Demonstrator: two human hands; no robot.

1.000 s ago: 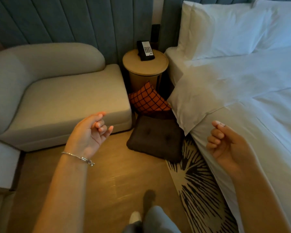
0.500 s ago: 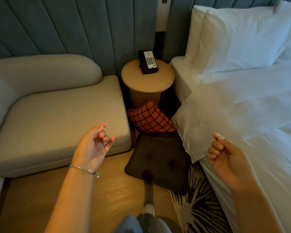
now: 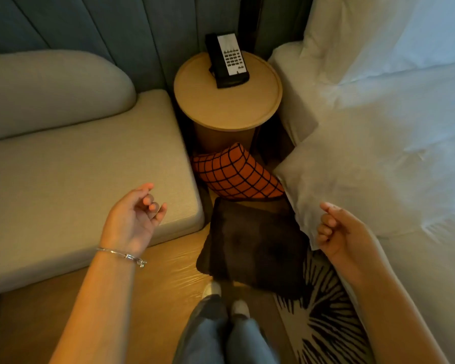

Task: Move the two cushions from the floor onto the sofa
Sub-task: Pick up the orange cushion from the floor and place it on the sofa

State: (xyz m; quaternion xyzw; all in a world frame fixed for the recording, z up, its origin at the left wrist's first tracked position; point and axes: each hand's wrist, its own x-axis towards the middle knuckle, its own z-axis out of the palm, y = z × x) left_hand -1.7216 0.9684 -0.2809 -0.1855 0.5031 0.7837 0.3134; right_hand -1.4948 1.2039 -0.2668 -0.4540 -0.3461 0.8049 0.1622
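Observation:
A dark brown cushion (image 3: 252, 243) lies flat on the wooden floor between the sofa and the bed. Behind it an orange cushion with a black grid (image 3: 237, 174) leans against the base of the round side table. The beige sofa (image 3: 71, 166) fills the left side. My left hand (image 3: 134, 219) hovers over the sofa seat's front corner, fingers loosely curled, holding nothing. To the right of the brown cushion, by the bed's edge, my right hand (image 3: 339, 232) is also loosely curled and holds nothing. Neither hand touches a cushion.
A round wooden side table (image 3: 200, 101) with a black phone (image 3: 227, 60) stands in the corner. The white bed (image 3: 392, 127) runs along the right, its sheet hanging over the cushions' right edge. A black-and-cream rug (image 3: 323, 319) lies under the brown cushion. My feet (image 3: 226, 298) stand just before it.
I have stepped closer to the cushions and the view has tilted down. Both hands kept their curled pose and now sit on either side of the brown cushion.

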